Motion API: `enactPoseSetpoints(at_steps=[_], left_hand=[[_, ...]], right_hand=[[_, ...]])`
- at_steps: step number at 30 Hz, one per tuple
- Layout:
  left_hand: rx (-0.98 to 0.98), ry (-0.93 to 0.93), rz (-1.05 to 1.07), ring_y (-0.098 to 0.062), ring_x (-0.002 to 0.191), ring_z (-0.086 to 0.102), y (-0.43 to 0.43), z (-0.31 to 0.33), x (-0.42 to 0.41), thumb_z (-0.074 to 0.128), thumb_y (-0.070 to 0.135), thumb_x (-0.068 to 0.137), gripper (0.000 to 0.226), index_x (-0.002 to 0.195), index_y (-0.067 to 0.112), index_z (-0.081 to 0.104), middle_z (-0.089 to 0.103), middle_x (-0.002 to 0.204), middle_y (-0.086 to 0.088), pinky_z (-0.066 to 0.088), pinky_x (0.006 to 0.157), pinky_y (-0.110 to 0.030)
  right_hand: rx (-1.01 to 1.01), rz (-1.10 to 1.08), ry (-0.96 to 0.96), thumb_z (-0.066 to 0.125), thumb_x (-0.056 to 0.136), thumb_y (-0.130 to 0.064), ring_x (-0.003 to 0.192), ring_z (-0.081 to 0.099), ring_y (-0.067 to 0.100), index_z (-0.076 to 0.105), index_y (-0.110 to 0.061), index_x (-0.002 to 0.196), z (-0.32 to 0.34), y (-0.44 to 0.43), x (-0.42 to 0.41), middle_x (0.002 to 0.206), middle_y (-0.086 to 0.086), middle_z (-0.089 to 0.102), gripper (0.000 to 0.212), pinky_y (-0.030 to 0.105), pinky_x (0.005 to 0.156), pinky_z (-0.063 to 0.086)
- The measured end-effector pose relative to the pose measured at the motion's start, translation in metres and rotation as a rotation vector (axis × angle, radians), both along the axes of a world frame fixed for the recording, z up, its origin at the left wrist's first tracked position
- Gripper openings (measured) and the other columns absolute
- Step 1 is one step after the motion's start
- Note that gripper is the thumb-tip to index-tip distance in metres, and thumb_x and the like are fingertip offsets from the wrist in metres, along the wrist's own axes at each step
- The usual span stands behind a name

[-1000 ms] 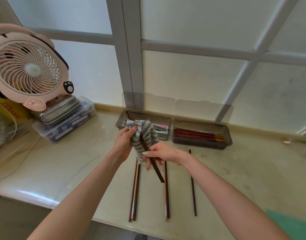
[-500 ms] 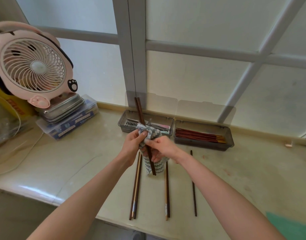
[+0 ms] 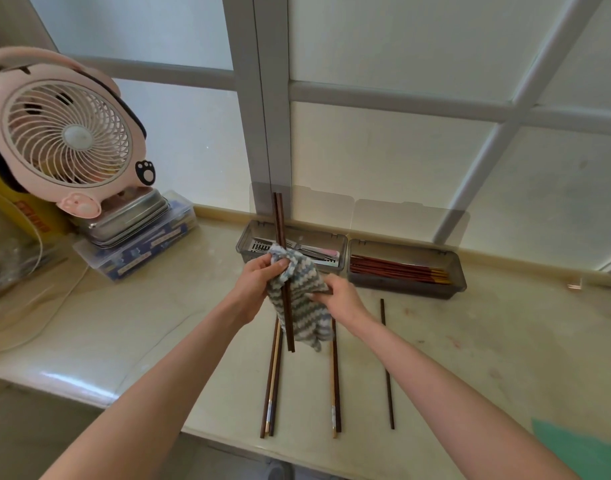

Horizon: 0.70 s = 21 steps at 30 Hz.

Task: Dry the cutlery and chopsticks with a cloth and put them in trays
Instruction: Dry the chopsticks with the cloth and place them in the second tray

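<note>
A pair of dark brown chopsticks [image 3: 284,237] stands nearly upright above the counter, its middle wrapped in a grey-and-white striped cloth [image 3: 305,311]. My left hand [image 3: 260,282] pinches the cloth around the pair. My right hand [image 3: 340,296] grips the cloth's right edge. On the counter below lie two more pairs of chopsticks [image 3: 272,386] [image 3: 335,393] and a single dark chopstick [image 3: 387,368]. Behind my hands a grey tray [image 3: 243,239] holds metal cutlery. Right of it, a second tray [image 3: 458,271] holds several reddish chopsticks.
A pink fan [image 3: 66,133] stands at the back left on a metal tin [image 3: 130,220] and a clear plastic box [image 3: 141,252]. A pale cable [image 3: 37,327] loops over the left counter. A green sheet [image 3: 581,448] lies at the front right corner. The window wall is close behind the trays.
The held chopsticks went from tilted to nearly upright and slid up through the cloth. My right hand moved from the chopsticks to the cloth's right edge, and the cloth now hangs spread out.
</note>
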<state>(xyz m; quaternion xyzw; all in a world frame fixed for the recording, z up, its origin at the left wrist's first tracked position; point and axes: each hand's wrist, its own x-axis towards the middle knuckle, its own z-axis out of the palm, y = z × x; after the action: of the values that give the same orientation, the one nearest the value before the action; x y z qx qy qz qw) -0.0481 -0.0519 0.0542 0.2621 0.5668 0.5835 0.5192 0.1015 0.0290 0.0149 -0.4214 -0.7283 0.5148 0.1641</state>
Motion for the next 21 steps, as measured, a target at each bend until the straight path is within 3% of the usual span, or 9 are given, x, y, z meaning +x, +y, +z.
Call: enactPoseSetpoints(at_steps=[4, 7, 9, 13, 18, 21], left_hand=[[-0.037, 0.010, 0.009, -0.022, 0.090, 0.063, -0.003, -0.007, 0.004, 0.050, 0.013, 0.094, 0.017, 0.105, 0.003, 0.060, 0.067, 0.097, -0.010, 0.050, 0.077, -0.031], [-0.059, 0.026, 0.068, -0.023, 0.092, 0.063, -0.004, -0.012, 0.009, 0.050, 0.012, 0.094, 0.021, 0.110, 0.002, 0.059, 0.067, 0.098, -0.009, 0.049, 0.076, -0.030], [-0.071, 0.028, 0.124, -0.021, 0.090, 0.062, -0.004, -0.012, 0.007, 0.050, 0.012, 0.094, 0.019, 0.108, 0.004, 0.060, 0.067, 0.096, -0.008, 0.047, 0.072, -0.028], [-0.089, 0.027, 0.125, -0.020, 0.087, 0.064, -0.005, -0.012, 0.006, 0.051, 0.012, 0.094, 0.016, 0.104, 0.006, 0.062, 0.068, 0.095, -0.008, 0.048, 0.071, -0.028], [-0.076, 0.008, 0.095, -0.021, 0.086, 0.064, -0.009, -0.014, 0.007, 0.051, 0.011, 0.094, 0.013, 0.099, 0.007, 0.062, 0.068, 0.093, -0.009, 0.049, 0.072, -0.029], [-0.087, 0.026, 0.059, -0.024, 0.094, 0.063, -0.008, -0.014, 0.004, 0.051, 0.013, 0.094, 0.016, 0.103, 0.006, 0.061, 0.067, 0.100, -0.011, 0.050, 0.076, -0.031]], right_hand=[[0.049, 0.027, 0.022, 0.050, 0.095, -0.006, 0.114, 0.054, 0.016, 0.055, -0.015, 0.130, 0.004, -0.004, 0.000, 0.123, 0.004, 0.060, 0.036, 0.036, 0.097, 0.048], [-0.109, 0.110, 0.109, 0.043, 0.097, -0.007, 0.112, 0.056, 0.018, 0.043, -0.020, 0.136, 0.007, -0.010, -0.002, 0.120, 0.002, 0.057, 0.041, 0.034, 0.082, 0.055], [-0.147, 0.129, 0.143, 0.043, 0.097, -0.005, 0.110, 0.059, 0.021, 0.046, -0.023, 0.130, 0.007, -0.012, -0.003, 0.118, 0.004, 0.058, 0.038, 0.033, 0.076, 0.057], [-0.176, 0.077, 0.197, 0.042, 0.093, 0.004, 0.106, 0.063, 0.021, 0.057, -0.030, 0.110, 0.008, -0.016, -0.007, 0.112, 0.006, 0.065, 0.041, 0.040, 0.088, 0.054], [-0.111, 0.073, 0.121, 0.051, 0.089, 0.001, 0.099, 0.065, 0.017, 0.068, -0.012, 0.106, 0.004, -0.013, -0.005, 0.099, 0.001, 0.069, 0.028, 0.034, 0.088, 0.053], [-0.214, 0.155, 0.052, 0.051, 0.088, 0.002, 0.100, 0.062, 0.016, 0.064, -0.005, 0.102, 0.004, -0.013, -0.001, 0.102, 0.007, 0.067, 0.020, 0.024, 0.084, 0.053]])
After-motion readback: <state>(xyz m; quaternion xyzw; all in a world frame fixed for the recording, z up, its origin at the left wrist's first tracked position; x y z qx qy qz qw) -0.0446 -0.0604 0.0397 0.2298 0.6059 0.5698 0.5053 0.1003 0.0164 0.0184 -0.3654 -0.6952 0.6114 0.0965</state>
